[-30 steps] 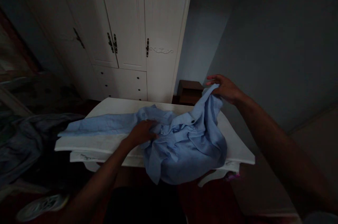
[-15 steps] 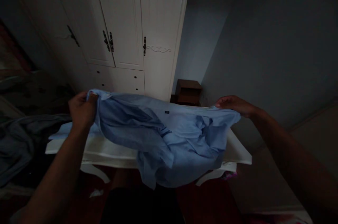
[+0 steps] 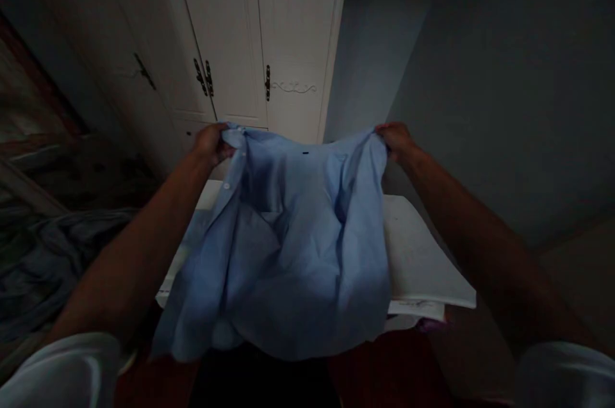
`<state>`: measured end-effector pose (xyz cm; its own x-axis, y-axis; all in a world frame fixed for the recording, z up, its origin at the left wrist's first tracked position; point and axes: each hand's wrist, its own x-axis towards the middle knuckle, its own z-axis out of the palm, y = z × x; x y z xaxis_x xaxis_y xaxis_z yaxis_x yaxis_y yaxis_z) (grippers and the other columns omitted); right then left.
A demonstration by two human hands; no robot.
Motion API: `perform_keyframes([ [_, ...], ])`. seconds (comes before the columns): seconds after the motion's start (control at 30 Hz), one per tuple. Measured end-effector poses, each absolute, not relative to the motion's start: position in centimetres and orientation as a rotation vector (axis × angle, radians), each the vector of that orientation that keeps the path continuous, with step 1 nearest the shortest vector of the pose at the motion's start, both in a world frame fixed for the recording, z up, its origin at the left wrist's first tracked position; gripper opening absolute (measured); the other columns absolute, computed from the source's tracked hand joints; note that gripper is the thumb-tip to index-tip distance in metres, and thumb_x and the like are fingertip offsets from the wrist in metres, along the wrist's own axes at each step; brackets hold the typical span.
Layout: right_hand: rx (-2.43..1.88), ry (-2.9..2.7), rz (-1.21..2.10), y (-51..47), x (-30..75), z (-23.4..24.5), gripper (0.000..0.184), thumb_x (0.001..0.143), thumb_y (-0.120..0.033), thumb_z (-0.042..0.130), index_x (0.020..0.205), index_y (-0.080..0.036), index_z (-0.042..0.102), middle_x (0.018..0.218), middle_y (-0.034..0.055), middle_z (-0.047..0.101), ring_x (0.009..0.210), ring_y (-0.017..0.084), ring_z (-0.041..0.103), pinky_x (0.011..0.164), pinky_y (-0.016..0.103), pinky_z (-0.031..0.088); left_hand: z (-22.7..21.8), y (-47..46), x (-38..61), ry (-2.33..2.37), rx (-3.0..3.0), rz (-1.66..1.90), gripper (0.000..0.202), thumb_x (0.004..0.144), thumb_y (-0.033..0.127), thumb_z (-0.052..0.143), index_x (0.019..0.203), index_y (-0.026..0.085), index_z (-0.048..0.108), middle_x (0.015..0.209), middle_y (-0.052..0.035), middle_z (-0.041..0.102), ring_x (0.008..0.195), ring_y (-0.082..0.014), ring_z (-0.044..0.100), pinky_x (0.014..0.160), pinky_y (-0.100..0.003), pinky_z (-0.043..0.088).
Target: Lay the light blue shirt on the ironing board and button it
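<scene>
A: Where's the blue shirt (image 3: 288, 241)?

B: Held up over the white table (image 3: 423, 254), left hand (image 3: 211, 142) and right hand (image 3: 394, 138) each pinching a top corner, probably the shoulders; it's dim.

One second ago the light blue shirt (image 3: 293, 241) was lying crumpled on the white table (image 3: 423, 261); now it is lifted and hangs open above the table's near edge. The left hand (image 3: 211, 142) left the table and rose to grip the shirt's top left corner. The right hand (image 3: 394, 139) moved closer, pinching the top right corner.
</scene>
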<state>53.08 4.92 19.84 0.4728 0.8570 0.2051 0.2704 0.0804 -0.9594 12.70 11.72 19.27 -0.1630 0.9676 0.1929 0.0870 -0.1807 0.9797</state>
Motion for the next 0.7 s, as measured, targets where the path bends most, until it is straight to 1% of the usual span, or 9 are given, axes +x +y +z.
perform_keyframes([
  [0.07, -1.55, -1.161, 0.846, 5.2, 52.2, 17.6, 0.015, 0.084, -0.018, 0.063, 0.072, -0.016, 0.055, 0.058, -0.0006, 0.055, 0.049, 0.009, 0.052, 0.047, 0.019, 0.045, 17.5, 11.9, 14.1, 1.347, 1.347, 1.033, 0.027, 0.08, 0.034, 0.061, 0.092, 0.01, 0.059, 0.078, -0.0078, 0.07, 0.079, -0.0216, 0.07, 0.075, -0.04, 0.058],
  [0.13, -1.642, -1.311, 1.169, 4.6, 51.9, 14.9, 0.016, 0.081, -0.025, 0.07, 0.085, -0.015, 0.058, 0.074, 0.0061, 0.066, 0.061, 0.013, 0.063, 0.053, 0.021, 0.051, 15.1, 11.6, 14.6, 1.432, 1.439, 0.689, 0.037, 0.076, 0.042, 0.066, 0.099, 0.013, 0.061, 0.094, -0.0121, 0.072, 0.083, -0.023, 0.071, 0.075, -0.039, 0.057],
  [0.2, -1.769, -1.408, 1.369, 3.7, 52.3, 12.3, 0.036, 0.075, -0.03, 0.076, 0.102, -0.017, 0.057, 0.093, 0.0114, 0.07, 0.073, 0.019, 0.069, 0.058, 0.028, 0.056, 12.4, 10.9, 14.4, 1.542, 1.663, 0.445, 0.047, 0.073, 0.05, 0.066, 0.103, 0.015, 0.063, 0.108, -0.015, 0.071, 0.092, -0.0261, 0.07, 0.077, -0.037, 0.055],
  [0.27, -1.937, -1.464, 1.371, 2.6, 53.2, 9.9, 0.061, 0.068, -0.035, 0.082, 0.119, -0.017, 0.052, 0.104, 0.0145, 0.069, 0.081, 0.025, 0.07, 0.066, 0.036, 0.059, 9.7, 10.1, 13.7, 1.641, 1.891, 0.294, 0.058, 0.069, 0.058, 0.065, 0.108, 0.015, 0.064, 0.117, -0.0172, 0.068, 0.103, -0.0305, 0.067, 0.082, -0.037, 0.053],
  [0.3, -2.006, -1.502, 1.331, 1.9, 53.8, 8.9, 0.069, 0.065, -0.037, 0.084, 0.123, -0.017, 0.051, 0.107, 0.0155, 0.068, 0.086, 0.027, 0.069, 0.071, 0.039, 0.059, 8.4, 9.6, 13.3, 1.684, 1.966, 0.255, 0.064, 0.067, 0.061, 0.066, 0.111, 0.014, 0.064, 0.121, -0.0186, 0.066, 0.109, -0.0327, 0.064, 0.086, -0.037, 0.052],
  [0.37, -2.037, -1.62, 1.282, 0.6, 55.1, 7.0, 0.073, 0.062, -0.044, 0.084, 0.123, -0.016, 0.055, 0.112, 0.016, 0.068, 0.099, 0.03, 0.067, 0.084, 0.044, 0.056, 6.2, 8.2, 12.3, 1.753, 2.086, 0.217, 0.074, 0.064, 0.066, 0.064, 0.117, 0.013, 0.063, 0.127, -0.0201, 0.062, 0.117, -0.0349, 0.06, 0.092, -0.037, 0.049],
  [0.53, -1.843, -1.76, 1.155, -2.9, 57.6, 3.4, 0.068, 0.06, -0.053, 0.081, 0.118, -0.021, 0.064, 0.127, 0.0118, 0.062, 0.121, 0.035, 0.055, 0.103, 0.046, 0.044, 3.0, 2.6, 9.3, 1.891, 2.015, 0.289, 0.081, 0.071, 0.069, 0.056, 0.131, 0.015, 0.054, 0.119, -0.0156, 0.068, 0.109, -0.0314, 0.064, 0.09, -0.036, 0.05],
  [0.63, -1.806, -1.669, 1.089, -4.9, 58.1, 1.7, 0.069, 0.061, -0.05, 0.08, 0.12, -0.02, 0.063, 0.12, 0.0119, 0.066, 0.117, 0.034, 0.057, 0.099, 0.044, 0.046, 2.0, -0.7, 7.6, 1.945, 1.883, 0.368, 0.075, 0.071, 0.068, 0.055, 0.125, 0.016, 0.059, 0.116, -0.0142, 0.069, 0.106, -0.0311, 0.066, 0.087, -0.036, 0.051],
  [0.7, -1.712, -1.58, 1.178, -5.9, 58.1, 1.0, 0.064, 0.063, -0.048, 0.077, 0.119, -0.02, 0.063, 0.109, 0.0091, 0.069, 0.103, 0.028, 0.063, 0.086, 0.038, 0.051, 1.8, -2.1, 6.6, 1.893, 1.869, 0.412, 0.069, 0.069, 0.068, 0.055, 0.115, 0.018, 0.065, 0.11, -0.0113, 0.071, 0.1, -0.0303, 0.067, 0.083, -0.035, 0.052],
])
